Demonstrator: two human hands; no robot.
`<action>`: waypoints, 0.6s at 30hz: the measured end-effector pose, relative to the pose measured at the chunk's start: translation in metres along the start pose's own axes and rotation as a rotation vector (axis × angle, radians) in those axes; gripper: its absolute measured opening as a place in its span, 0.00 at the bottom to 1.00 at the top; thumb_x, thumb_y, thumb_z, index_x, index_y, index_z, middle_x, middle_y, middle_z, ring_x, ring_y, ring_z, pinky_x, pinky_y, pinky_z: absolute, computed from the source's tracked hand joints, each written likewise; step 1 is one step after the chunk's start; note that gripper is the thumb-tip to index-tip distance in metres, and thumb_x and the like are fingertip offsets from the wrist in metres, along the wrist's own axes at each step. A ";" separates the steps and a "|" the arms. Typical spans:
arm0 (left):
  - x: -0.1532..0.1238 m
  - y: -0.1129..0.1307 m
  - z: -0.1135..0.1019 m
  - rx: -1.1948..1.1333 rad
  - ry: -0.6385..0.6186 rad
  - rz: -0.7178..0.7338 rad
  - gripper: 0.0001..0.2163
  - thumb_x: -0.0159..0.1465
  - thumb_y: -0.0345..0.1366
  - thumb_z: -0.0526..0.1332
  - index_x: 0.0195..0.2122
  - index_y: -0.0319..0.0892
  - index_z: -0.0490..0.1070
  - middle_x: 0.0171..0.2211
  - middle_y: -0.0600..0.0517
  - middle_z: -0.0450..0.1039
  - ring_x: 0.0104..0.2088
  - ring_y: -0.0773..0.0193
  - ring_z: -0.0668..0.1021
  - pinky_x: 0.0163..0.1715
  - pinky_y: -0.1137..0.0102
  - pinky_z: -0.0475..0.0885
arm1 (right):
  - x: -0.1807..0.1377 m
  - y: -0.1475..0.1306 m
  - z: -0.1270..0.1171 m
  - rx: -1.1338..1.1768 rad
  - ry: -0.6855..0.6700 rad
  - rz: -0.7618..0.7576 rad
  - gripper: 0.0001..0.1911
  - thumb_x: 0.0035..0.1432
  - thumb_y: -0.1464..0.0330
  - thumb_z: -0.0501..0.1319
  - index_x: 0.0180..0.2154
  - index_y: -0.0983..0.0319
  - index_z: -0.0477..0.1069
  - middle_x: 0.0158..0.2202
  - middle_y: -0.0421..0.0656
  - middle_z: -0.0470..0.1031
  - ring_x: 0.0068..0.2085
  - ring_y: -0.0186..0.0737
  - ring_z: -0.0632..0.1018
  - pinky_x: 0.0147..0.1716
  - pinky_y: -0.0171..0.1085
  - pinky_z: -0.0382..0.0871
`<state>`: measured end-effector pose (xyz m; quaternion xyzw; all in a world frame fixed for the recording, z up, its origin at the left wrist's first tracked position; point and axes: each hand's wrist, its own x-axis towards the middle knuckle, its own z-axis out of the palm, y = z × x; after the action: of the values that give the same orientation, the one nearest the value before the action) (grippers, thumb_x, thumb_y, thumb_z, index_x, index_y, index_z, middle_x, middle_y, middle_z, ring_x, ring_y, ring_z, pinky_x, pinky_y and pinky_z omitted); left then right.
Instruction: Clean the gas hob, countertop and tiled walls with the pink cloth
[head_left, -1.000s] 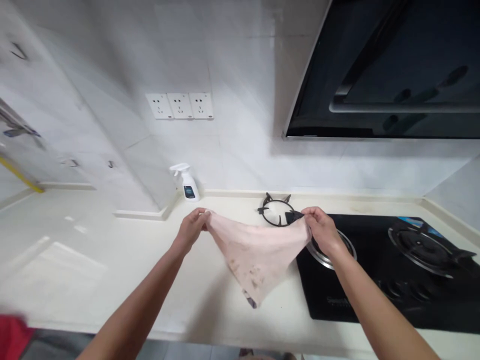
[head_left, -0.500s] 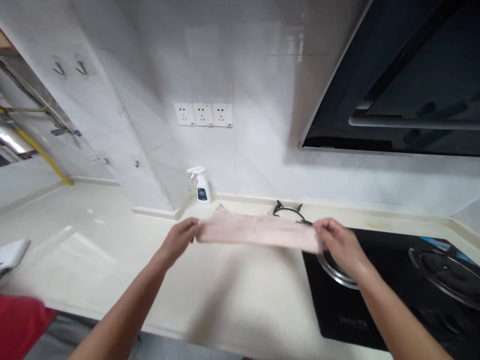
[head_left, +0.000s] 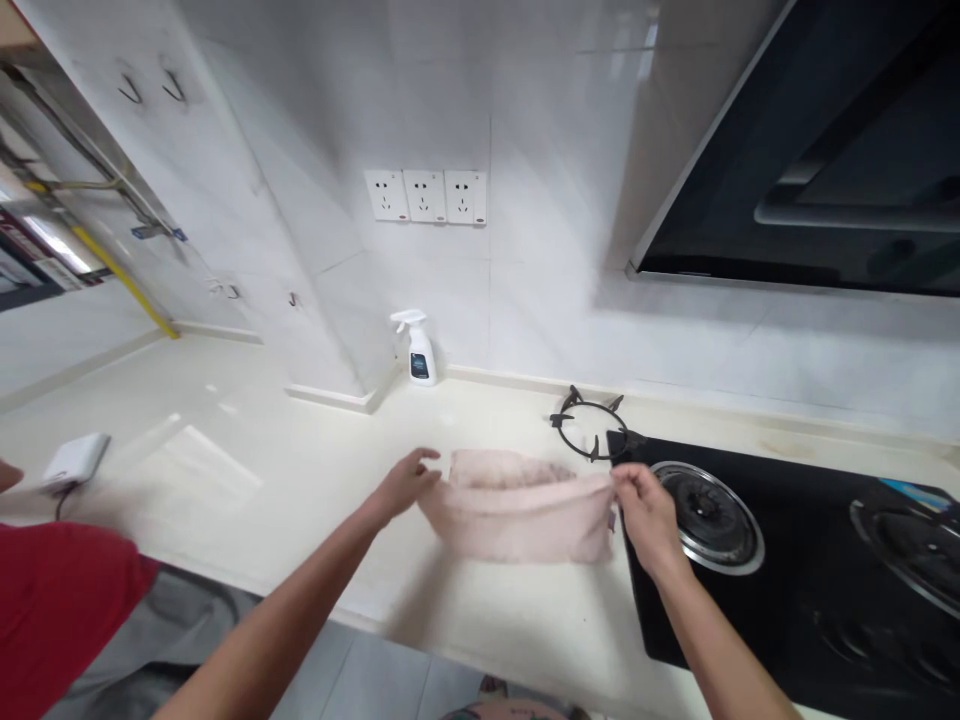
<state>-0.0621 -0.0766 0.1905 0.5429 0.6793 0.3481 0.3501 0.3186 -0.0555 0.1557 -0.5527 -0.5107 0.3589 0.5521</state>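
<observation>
Head view, facing forward and down
Close, from above the near edge of the counter (head_left: 300,450), toward the far wall (head_left: 540,310).

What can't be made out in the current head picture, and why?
In the head view:
Left hand: whether it grips the cloth is lost in blur.
Cloth's far part: partly hidden behind its near part.
Spray bottle: label print too small.
Far-right burner: cut off by the right edge.
Person in red: cut off by the left edge.
</observation>
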 end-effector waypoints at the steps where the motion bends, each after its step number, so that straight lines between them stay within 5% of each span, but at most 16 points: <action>1: 0.008 0.017 -0.008 -0.022 0.029 0.038 0.29 0.50 0.56 0.65 0.48 0.43 0.72 0.23 0.60 0.65 0.26 0.65 0.67 0.29 0.69 0.59 | 0.014 -0.019 0.003 0.025 0.049 -0.060 0.17 0.54 0.51 0.65 0.35 0.58 0.74 0.29 0.38 0.74 0.32 0.40 0.73 0.35 0.39 0.69; 6: 0.009 0.095 -0.048 -0.182 0.156 0.276 0.27 0.55 0.54 0.67 0.51 0.43 0.72 0.24 0.61 0.61 0.26 0.67 0.64 0.30 0.70 0.60 | 0.031 -0.093 -0.008 0.160 0.240 -0.401 0.12 0.59 0.57 0.67 0.35 0.59 0.75 0.34 0.39 0.76 0.37 0.39 0.77 0.42 0.39 0.70; 9: -0.009 0.111 -0.062 -0.204 0.137 0.324 0.24 0.57 0.52 0.69 0.49 0.43 0.74 0.25 0.61 0.61 0.27 0.67 0.65 0.31 0.70 0.61 | 0.006 -0.103 -0.033 0.088 0.328 -0.547 0.08 0.61 0.60 0.68 0.34 0.58 0.77 0.34 0.40 0.75 0.39 0.40 0.78 0.42 0.39 0.70; 13: -0.037 0.079 -0.059 -0.059 -0.060 0.236 0.21 0.60 0.52 0.66 0.47 0.44 0.76 0.27 0.57 0.66 0.30 0.64 0.70 0.31 0.70 0.62 | -0.049 -0.057 -0.069 -0.064 0.200 -0.447 0.09 0.59 0.58 0.70 0.32 0.55 0.79 0.38 0.43 0.79 0.44 0.46 0.81 0.43 0.39 0.73; 18: -0.085 -0.010 -0.025 0.148 -0.259 0.001 0.14 0.60 0.44 0.60 0.42 0.45 0.78 0.29 0.55 0.70 0.31 0.63 0.70 0.32 0.70 0.62 | -0.142 0.038 -0.069 -0.187 -0.036 0.075 0.17 0.54 0.48 0.68 0.27 0.53 0.80 0.37 0.43 0.82 0.42 0.49 0.82 0.39 0.37 0.75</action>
<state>-0.0742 -0.1643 0.2032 0.6079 0.6522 0.2241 0.3936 0.3598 -0.2033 0.1041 -0.6142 -0.5308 0.3401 0.4747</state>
